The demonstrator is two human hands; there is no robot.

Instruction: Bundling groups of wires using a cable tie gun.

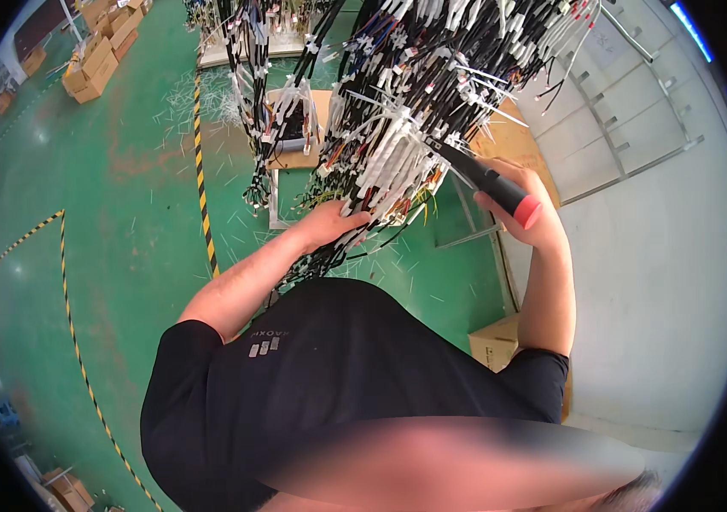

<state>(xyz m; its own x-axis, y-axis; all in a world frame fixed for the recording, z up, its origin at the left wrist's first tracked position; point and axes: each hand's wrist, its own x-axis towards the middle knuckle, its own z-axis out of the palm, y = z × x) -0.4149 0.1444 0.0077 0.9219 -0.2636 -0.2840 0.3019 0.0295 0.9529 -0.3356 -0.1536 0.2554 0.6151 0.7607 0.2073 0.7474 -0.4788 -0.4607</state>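
A thick hanging bundle of black wire harnesses with many white connectors and cable ties fills the upper middle. My left hand grips the lower end of the bundle, fingers curled into the wires. My right hand is closed around a tool with a black handle and a red end cap. The tool's tip points up and left into the white ties of the bundle, where it is hidden among them.
A second, thinner harness bundle hangs to the left. Below lies a green floor with yellow-black tape lines and scattered white tie offcuts. Cardboard boxes stand at the upper left and one by my right elbow. A metal rack leans at the right.
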